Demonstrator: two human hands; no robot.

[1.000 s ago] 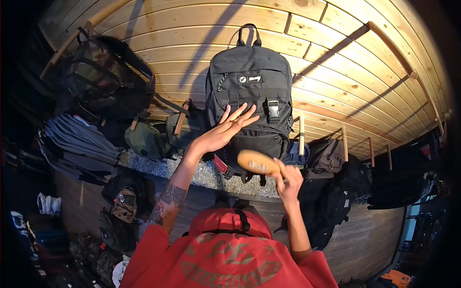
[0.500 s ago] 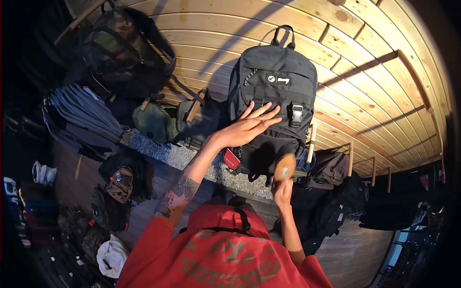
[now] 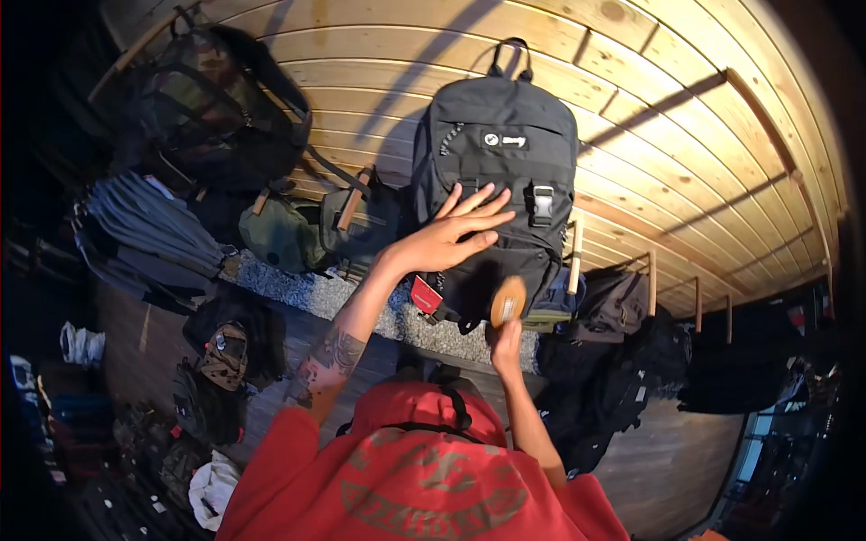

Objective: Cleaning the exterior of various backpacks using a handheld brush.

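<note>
Here we are at the big black fabric backpack with a top carry loop (image 3: 496,104), set upright against the pale wooden plank wall (image 3: 672,135), just above the grey pebbled ledge (image 3: 465,343), and this looks like a brushing-down of its front. The left hand (image 3: 446,242) lies flat on the front panel, fingers fanned, gripping nothing, apparently bracing the bag. Down low, the right hand (image 3: 508,347) has its fingers wrapped round the handle of a tan oval wooden brush (image 3: 508,303), head pointing up in front of the lower pocket. What does the next stroke call for? I'd say bristles flat to the cloth, a light, even sweep, and care around the red rectangular hang tag (image 3: 426,296) and the shiny clear-and-black plastic buckle (image 3: 542,206). Now for what we can't see: the brush shows only its wooden back, so the bristles are out of sight, and whether they touch the fabric I cannot tell. The left hand covers part of the front strapping, the right hand hides most of the handle, and whatever holds the bag up is behind it. Over on the left, the dark camouflage backpack (image 3: 194,99) sinks into shadow, its details murky, and the outer rim goes fully black.
</note>
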